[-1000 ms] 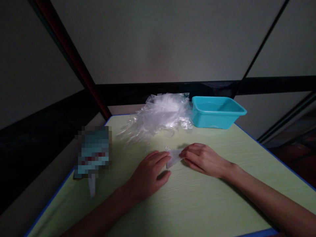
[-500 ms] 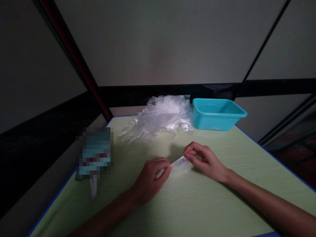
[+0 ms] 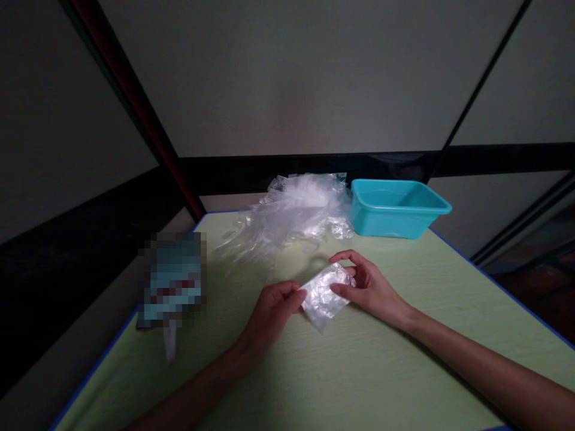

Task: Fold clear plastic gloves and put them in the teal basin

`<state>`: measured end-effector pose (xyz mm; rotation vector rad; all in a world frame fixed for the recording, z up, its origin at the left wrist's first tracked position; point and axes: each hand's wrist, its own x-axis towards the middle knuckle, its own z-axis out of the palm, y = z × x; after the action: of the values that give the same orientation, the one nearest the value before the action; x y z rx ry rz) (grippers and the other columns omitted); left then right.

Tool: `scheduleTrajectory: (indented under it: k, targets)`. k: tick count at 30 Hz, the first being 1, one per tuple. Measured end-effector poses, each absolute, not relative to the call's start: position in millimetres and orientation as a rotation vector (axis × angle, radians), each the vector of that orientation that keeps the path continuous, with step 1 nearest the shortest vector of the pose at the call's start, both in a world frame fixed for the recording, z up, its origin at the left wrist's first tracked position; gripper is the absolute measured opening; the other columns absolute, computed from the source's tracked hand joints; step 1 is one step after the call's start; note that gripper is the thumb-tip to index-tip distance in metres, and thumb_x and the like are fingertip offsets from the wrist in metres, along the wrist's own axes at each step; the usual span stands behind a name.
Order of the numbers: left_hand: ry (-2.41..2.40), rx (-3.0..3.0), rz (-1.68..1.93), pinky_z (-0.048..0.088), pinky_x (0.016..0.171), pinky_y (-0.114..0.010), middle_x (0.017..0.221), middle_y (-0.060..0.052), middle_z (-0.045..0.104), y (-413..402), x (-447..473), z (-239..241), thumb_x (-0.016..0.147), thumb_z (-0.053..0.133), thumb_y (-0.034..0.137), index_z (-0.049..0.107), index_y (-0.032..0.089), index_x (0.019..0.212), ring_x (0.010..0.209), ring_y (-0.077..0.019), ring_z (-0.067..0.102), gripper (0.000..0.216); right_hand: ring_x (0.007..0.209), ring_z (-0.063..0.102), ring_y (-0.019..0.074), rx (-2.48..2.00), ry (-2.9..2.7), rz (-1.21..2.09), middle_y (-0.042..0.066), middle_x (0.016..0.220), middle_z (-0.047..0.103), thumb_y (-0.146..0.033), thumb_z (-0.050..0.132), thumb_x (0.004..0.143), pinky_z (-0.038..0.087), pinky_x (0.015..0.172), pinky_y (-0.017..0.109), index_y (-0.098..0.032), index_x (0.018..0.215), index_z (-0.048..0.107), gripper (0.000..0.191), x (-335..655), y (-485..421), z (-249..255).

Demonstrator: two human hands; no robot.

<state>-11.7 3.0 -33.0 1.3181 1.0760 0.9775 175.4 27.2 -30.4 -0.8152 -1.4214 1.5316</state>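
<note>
A small folded clear plastic bag [image 3: 324,297], crinkled and shiny, is held just above the table between both hands. My left hand [image 3: 279,308] pinches its left edge between thumb and fingers. My right hand [image 3: 371,287] grips the right side, thumb on top of the plastic and index finger stretched past its far edge. Beyond the hands lies a loose heap of clear plastic bags [image 3: 300,209] at the back of the table.
The pale green table [image 3: 287,383] has a blue edge. A turquoise plastic basin [image 3: 390,221] stands at the back right, beside the heap. At the left is a pixelated object [image 3: 173,278] with a pale strip [image 3: 169,342] below it. A wall [image 3: 305,78] rises behind.
The plastic bag has turned from nearly edge-on to showing its flat face. My right thumb has moved onto it, and the left fingers have closed on its left edge.
</note>
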Motion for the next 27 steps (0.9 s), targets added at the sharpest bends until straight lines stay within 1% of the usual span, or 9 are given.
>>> scheduleTrajectory:
  k: [5, 10, 13, 16, 18, 20, 22, 24, 27]
  targets:
    - [0.962, 1.204, 0.916, 0.048, 0.068, -0.031, 0.064, -0.002, 0.063, -1.2, -6.6, -29.2, 0.072, 0.059, 0.028, 0.059, 0.013, 0.068, 0.063, -0.0174, 0.061, 0.016, 0.05, 0.051, 0.0084, -0.83, -1.288, 1.467, -0.007, 0.06, 0.056, -0.021, 0.069, 0.067, 0.038, 0.049, 0.02, -0.021, 0.103, 0.042, 0.045, 174.0, 29.4, -30.2]
    - [0.838, 1.069, 0.878, 0.051, 0.067, -0.036, 0.079, -0.006, 0.065, -6.8, 0.9, -26.2, 0.07, 0.062, 0.03, 0.063, 0.011, 0.083, 0.07, -0.0201, 0.061, 0.024, 0.051, 0.052, 0.0081, -0.772, -1.299, 1.561, -0.006, 0.062, 0.057, -0.022, 0.07, 0.067, 0.039, 0.05, 0.02, -0.021, 0.106, 0.044, 0.047, 172.7, 30.6, -34.4]
    - [0.81, 0.987, 0.907, 0.052, 0.066, -0.036, 0.076, -0.006, 0.064, -8.2, 3.2, -28.4, 0.067, 0.066, 0.027, 0.064, 0.009, 0.083, 0.07, -0.0197, 0.06, 0.024, 0.053, 0.052, 0.0085, -0.727, -1.305, 1.578, -0.005, 0.065, 0.058, -0.024, 0.069, 0.07, 0.039, 0.051, 0.02, -0.023, 0.11, 0.043, 0.047, 172.0, 30.3, -36.5]
    - [0.851, 0.97, 0.988, 0.053, 0.064, -0.034, 0.075, -0.006, 0.063, -6.5, 2.4, -32.0, 0.068, 0.066, 0.024, 0.064, 0.008, 0.082, 0.069, -0.0188, 0.059, 0.021, 0.062, 0.054, 0.0093, -0.666, -1.267, 1.596, -0.004, 0.07, 0.059, -0.027, 0.064, 0.076, 0.041, 0.058, 0.021, -0.027, 0.119, 0.04, 0.049, 172.4, 29.3, -36.5]
    - [0.875, 0.962, 1.036, 0.053, 0.066, -0.033, 0.078, -0.005, 0.064, -4.2, 1.0, -34.0, 0.07, 0.064, 0.023, 0.064, 0.009, 0.084, 0.072, -0.0184, 0.06, 0.019, 0.069, 0.055, 0.0101, -0.625, -1.268, 1.632, -0.003, 0.077, 0.059, -0.029, 0.062, 0.078, 0.043, 0.063, 0.023, -0.031, 0.124, 0.037, 0.053, 172.7, 28.2, -35.8]
    - [0.889, 0.957, 1.073, 0.052, 0.069, -0.032, 0.083, -0.006, 0.065, -1.8, -0.4, -35.4, 0.073, 0.061, 0.023, 0.063, 0.01, 0.087, 0.074, -0.018, 0.061, 0.019, 0.076, 0.055, 0.0107, -0.589, -1.307, 1.663, -0.001, 0.087, 0.06, -0.031, 0.063, 0.078, 0.043, 0.069, 0.025, -0.032, 0.126, 0.037, 0.055, 172.6, 26.8, -35.4]
    - [0.893, 0.956, 1.097, 0.051, 0.072, -0.032, 0.086, -0.006, 0.066, 0.1, -1.4, -36.1, 0.075, 0.06, 0.023, 0.063, 0.011, 0.088, 0.076, -0.018, 0.062, 0.018, 0.082, 0.055, 0.0115, -0.562, -1.378, 1.675, 0.001, 0.093, 0.06, -0.031, 0.064, 0.077, 0.042, 0.075, 0.027, -0.029, 0.124, 0.043, 0.051, 171.7, 25.6, -36.1]
    - [0.892, 0.96, 1.101, 0.051, 0.072, -0.033, 0.086, -0.006, 0.066, 1.1, -1.8, -36.0, 0.075, 0.061, 0.022, 0.063, 0.011, 0.088, 0.076, -0.0184, 0.062, 0.018, 0.082, 0.055, 0.012, -0.572, -1.446, 1.666, 0.001, 0.091, 0.061, -0.03, 0.065, 0.075, 0.041, 0.076, 0.027, -0.025, 0.115, 0.053, 0.042, 170.4, 24.9, -37.7]
    - [0.887, 0.968, 1.087, 0.051, 0.071, -0.033, 0.085, -0.006, 0.066, 1.2, -2.1, -35.1, 0.073, 0.062, 0.023, 0.063, 0.011, 0.089, 0.073, -0.0188, 0.063, 0.019, 0.072, 0.054, 0.0106, -0.665, -1.482, 1.63, 0.0, 0.08, 0.062, -0.03, 0.067, 0.073, 0.042, 0.068, 0.024, -0.021, 0.102, 0.062, 0.031, 168.8, 24.7, -39.7]
